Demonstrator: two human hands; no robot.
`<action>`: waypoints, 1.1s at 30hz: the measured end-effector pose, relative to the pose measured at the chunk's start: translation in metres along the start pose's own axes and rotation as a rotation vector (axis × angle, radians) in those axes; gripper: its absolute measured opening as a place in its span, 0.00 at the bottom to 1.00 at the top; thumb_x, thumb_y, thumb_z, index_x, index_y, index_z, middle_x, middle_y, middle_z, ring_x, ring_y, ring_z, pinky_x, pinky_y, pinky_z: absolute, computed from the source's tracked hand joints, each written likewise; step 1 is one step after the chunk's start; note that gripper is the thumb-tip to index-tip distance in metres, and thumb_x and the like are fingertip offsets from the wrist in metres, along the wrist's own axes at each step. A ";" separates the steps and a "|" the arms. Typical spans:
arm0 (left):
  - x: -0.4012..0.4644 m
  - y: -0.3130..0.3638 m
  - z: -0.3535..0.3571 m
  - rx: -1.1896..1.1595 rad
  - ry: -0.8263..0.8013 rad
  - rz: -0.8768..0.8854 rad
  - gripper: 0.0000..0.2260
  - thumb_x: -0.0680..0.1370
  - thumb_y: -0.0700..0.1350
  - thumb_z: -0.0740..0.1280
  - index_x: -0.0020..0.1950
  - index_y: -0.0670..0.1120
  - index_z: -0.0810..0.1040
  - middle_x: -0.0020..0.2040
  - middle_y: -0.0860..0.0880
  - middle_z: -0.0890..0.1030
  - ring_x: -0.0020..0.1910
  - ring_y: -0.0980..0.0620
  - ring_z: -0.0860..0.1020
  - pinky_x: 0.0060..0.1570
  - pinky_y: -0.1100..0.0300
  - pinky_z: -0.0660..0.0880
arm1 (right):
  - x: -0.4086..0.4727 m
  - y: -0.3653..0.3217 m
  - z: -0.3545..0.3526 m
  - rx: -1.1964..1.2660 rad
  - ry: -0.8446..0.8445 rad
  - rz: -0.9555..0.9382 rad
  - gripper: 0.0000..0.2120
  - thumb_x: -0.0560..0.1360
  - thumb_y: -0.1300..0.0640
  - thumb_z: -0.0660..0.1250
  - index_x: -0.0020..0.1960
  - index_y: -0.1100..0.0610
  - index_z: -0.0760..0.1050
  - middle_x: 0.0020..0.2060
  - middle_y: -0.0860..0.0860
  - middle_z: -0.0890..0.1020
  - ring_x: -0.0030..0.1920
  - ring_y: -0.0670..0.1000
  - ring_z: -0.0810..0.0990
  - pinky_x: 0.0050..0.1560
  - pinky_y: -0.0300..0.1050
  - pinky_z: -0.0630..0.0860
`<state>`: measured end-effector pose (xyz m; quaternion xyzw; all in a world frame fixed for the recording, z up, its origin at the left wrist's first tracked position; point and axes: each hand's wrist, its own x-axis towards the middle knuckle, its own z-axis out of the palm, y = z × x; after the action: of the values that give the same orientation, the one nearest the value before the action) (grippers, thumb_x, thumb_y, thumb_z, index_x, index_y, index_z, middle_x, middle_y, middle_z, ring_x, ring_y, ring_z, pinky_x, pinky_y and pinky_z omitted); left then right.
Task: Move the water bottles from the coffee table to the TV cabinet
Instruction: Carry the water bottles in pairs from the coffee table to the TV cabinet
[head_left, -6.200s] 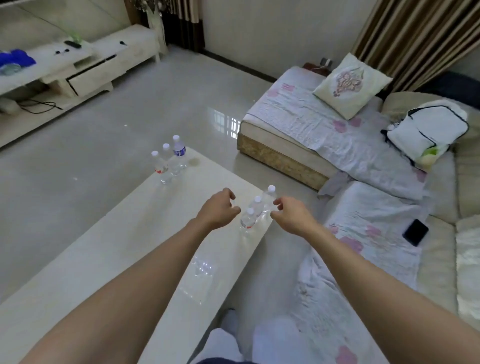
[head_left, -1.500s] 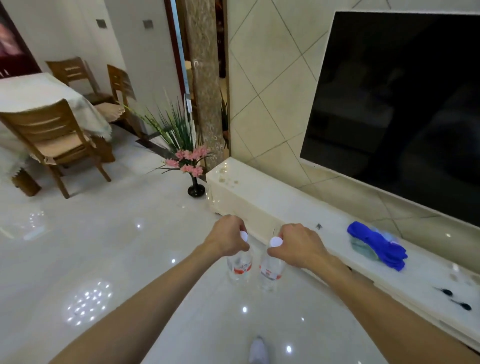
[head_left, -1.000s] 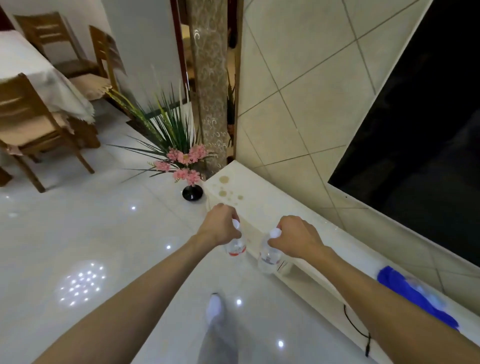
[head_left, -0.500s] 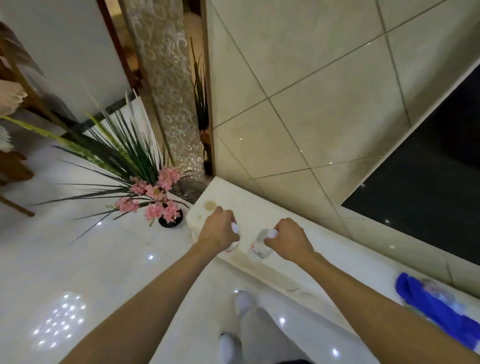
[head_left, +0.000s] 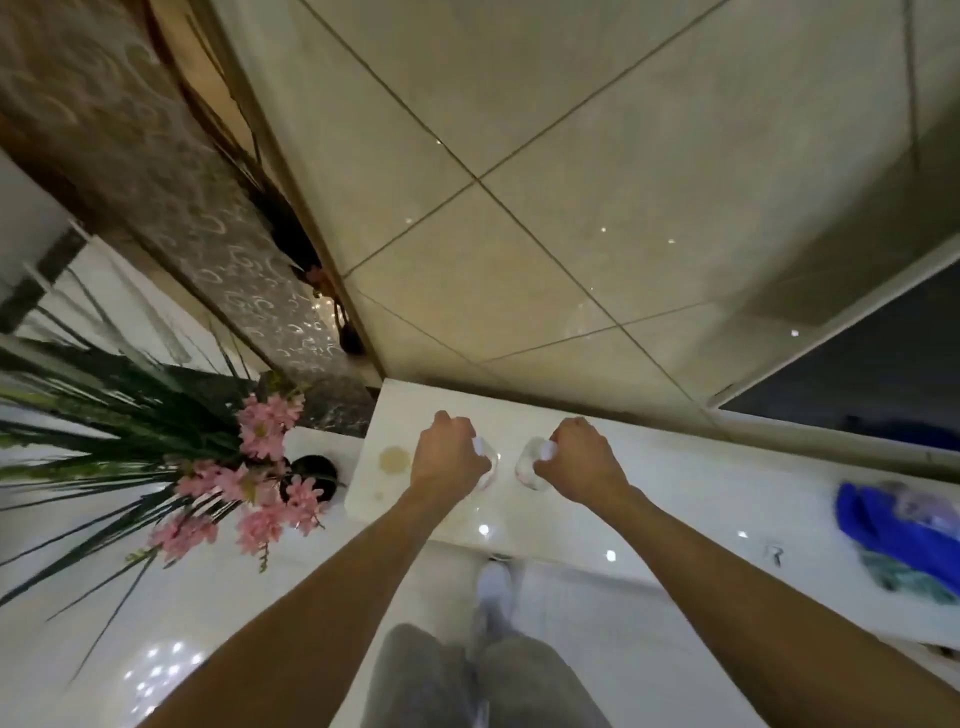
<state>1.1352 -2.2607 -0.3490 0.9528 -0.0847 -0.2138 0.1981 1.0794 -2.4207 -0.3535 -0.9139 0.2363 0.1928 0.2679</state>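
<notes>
Both hands are over the left end of the white TV cabinet (head_left: 675, 483). My left hand (head_left: 448, 457) is closed around the top of a clear water bottle (head_left: 487, 463), of which only the white cap and a bit of the body show. My right hand (head_left: 579, 457) grips the top of a second clear water bottle (head_left: 527, 466) the same way. The two bottles are side by side, a short gap apart, low over the cabinet top. Whether their bases touch the surface is hidden by the hands.
A black vase of pink flowers (head_left: 249, 483) with long green leaves stands on the floor just left of the cabinet end. Blue cloth (head_left: 893, 525) lies on the cabinet at the right. A tiled wall rises behind, with the dark TV (head_left: 883, 374) at the right. A brown stain (head_left: 393, 458) marks the cabinet top.
I have walked from the coffee table to the TV cabinet with a bottle in each hand. Over the last second the bottles came up over the cabinet's left end and lowered toward its top.
</notes>
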 end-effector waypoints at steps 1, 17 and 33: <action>0.015 -0.003 0.005 0.005 -0.009 0.005 0.16 0.73 0.49 0.71 0.58 0.44 0.80 0.56 0.45 0.77 0.52 0.46 0.79 0.52 0.59 0.75 | 0.014 -0.001 0.004 0.007 0.008 0.016 0.10 0.70 0.55 0.70 0.43 0.59 0.71 0.42 0.57 0.72 0.41 0.55 0.74 0.41 0.43 0.69; 0.185 -0.056 0.102 0.130 -0.175 0.215 0.16 0.73 0.43 0.73 0.60 0.45 0.79 0.61 0.46 0.73 0.50 0.46 0.82 0.55 0.60 0.78 | 0.163 0.009 0.119 0.129 0.134 0.238 0.13 0.73 0.59 0.70 0.55 0.61 0.74 0.53 0.56 0.78 0.50 0.53 0.79 0.58 0.42 0.78; 0.204 -0.042 0.109 0.439 -0.214 0.498 0.18 0.78 0.47 0.67 0.66 0.46 0.72 0.66 0.45 0.70 0.55 0.48 0.78 0.48 0.59 0.78 | 0.181 -0.003 0.115 0.049 0.121 0.245 0.22 0.76 0.56 0.69 0.67 0.58 0.68 0.63 0.55 0.74 0.59 0.53 0.77 0.63 0.42 0.73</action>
<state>1.2733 -2.3097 -0.5334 0.8951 -0.3789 -0.2340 0.0244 1.2025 -2.4112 -0.5287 -0.8813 0.3665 0.1630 0.2497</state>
